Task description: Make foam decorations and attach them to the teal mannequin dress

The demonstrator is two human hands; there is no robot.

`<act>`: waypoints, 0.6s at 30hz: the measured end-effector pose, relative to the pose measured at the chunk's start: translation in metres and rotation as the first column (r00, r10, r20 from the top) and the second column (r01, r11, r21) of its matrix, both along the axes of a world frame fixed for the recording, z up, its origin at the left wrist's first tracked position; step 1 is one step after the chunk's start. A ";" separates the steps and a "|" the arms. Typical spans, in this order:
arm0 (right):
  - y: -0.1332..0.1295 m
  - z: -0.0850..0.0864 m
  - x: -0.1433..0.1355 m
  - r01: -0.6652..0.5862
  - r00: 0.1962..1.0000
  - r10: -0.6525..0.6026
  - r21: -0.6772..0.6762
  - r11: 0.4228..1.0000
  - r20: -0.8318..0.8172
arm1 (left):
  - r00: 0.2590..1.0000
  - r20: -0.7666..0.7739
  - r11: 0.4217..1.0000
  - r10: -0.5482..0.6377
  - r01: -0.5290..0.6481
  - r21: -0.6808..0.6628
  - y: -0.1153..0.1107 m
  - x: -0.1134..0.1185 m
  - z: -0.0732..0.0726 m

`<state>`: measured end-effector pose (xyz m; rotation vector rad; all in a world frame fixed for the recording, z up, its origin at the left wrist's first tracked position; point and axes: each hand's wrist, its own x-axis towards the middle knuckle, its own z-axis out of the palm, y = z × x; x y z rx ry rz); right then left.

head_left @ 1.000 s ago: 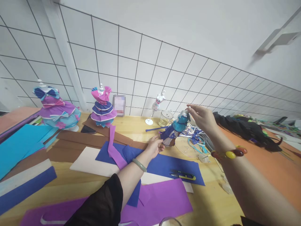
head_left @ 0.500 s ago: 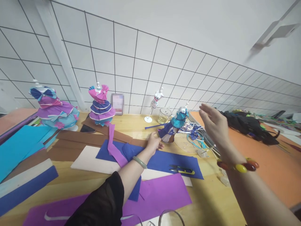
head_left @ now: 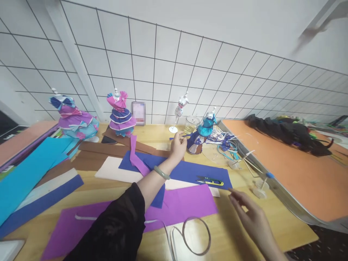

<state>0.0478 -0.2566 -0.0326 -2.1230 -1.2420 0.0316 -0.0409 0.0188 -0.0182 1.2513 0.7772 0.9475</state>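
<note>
Beside the small dress form in a blue and white gown with a teal cape (head_left: 199,136) is my left hand (head_left: 178,146), its fingers curled. A thin dark-blue strip (head_left: 172,138) passes behind these fingers, and I cannot tell whether they grip it. My right hand (head_left: 251,215) hangs over the table's right part, holding nothing, with thumb and fingers apart. Between the hands, yellow-handled thread snips (head_left: 212,181) lie on a navy sheet (head_left: 190,172). Nearer to me are a purple sheet (head_left: 187,203) and a loop of thin grey cord (head_left: 196,235).
Two dressed forms, one purple-and-teal (head_left: 77,121) and one pink-and-navy (head_left: 121,117), stand at the back left. A bare form (head_left: 181,108) and a clear jar (head_left: 191,124) are at the back centre. Ribbon scraps (head_left: 227,143) and glue-like sticks in small cups (head_left: 259,190) are right.
My right hand has dropped from beside the gowned form towards the front right of the table. My left hand has risen slightly, its fingers now more curled. The view has shifted a little.
</note>
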 end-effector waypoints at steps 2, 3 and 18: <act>-0.011 -0.013 -0.015 -0.060 0.997 0.058 -0.059 0.996 -0.043 | 1.000 0.026 0.971 -0.011 0.004 0.238 -0.007 -0.006 0.014; -0.014 -0.018 -0.023 -0.097 0.994 0.092 -0.085 0.992 -0.062 | 0.999 0.029 0.943 -0.029 0.018 0.332 -0.010 -0.009 0.019; -0.007 -0.013 -0.098 -0.472 0.853 0.502 -0.202 0.858 0.141 | 0.506 -0.859 0.618 -0.081 0.702 0.355 -0.015 -0.118 0.046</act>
